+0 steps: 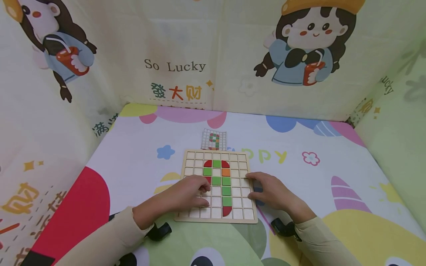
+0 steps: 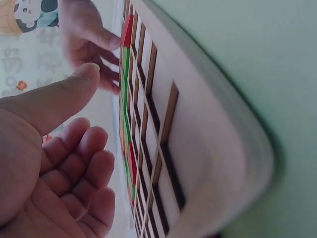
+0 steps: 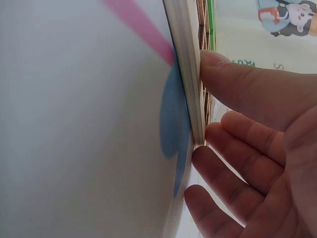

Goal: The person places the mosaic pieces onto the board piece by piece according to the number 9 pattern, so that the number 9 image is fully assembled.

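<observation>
A square wooden grid board (image 1: 244,218) lies flat on the table, with colored tiles set in some of its cells. Green square tiles (image 1: 226,191), an orange square tile (image 1: 226,172) and red rounded-corner tiles (image 1: 227,211) form a figure across its middle. Over the board's left part hovers my left hand (image 1: 189,192); in the left wrist view its fingers (image 2: 96,171) are loosely curled, the thumb apart, nothing held. My right hand (image 1: 273,190) touches the board's right edge (image 3: 185,64) with thumb and fingertips, its fingers nearly straight.
Behind the board lies a small printed grid card (image 1: 214,139) showing a colored figure like a nine. A patterned cloth (image 1: 133,184) covers the table. Printed curtains (image 1: 233,55) enclose the back and both sides.
</observation>
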The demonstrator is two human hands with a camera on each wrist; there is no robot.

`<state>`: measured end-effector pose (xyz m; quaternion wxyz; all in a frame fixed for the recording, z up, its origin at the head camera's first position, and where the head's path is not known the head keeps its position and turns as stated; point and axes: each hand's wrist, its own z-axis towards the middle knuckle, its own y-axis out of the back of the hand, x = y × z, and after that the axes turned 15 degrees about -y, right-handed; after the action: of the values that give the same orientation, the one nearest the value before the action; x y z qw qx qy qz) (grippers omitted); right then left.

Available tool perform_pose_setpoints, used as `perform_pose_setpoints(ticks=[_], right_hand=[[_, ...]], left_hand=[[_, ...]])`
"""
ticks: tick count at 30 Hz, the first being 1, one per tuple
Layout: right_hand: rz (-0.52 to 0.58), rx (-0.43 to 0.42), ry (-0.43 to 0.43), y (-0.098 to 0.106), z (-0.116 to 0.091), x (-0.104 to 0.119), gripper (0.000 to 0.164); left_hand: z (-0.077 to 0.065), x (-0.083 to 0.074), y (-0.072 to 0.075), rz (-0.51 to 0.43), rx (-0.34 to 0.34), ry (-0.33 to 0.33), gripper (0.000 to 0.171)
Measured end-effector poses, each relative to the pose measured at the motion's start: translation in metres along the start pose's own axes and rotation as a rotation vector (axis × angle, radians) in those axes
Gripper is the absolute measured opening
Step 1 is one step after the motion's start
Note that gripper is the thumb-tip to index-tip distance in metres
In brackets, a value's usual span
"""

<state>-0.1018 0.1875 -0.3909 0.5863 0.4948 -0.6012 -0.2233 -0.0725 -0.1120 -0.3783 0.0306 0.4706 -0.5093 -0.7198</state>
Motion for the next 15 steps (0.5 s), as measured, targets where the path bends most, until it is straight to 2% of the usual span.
perform_pose_setpoints(ticks=[15], right_hand=[[0.006, 0.003, -0.01, 0.0, 0.0, 0.0, 0.054]], left_hand=[[-0.02, 0.007, 0.022, -0.025, 0.003, 0.032, 0.038]])
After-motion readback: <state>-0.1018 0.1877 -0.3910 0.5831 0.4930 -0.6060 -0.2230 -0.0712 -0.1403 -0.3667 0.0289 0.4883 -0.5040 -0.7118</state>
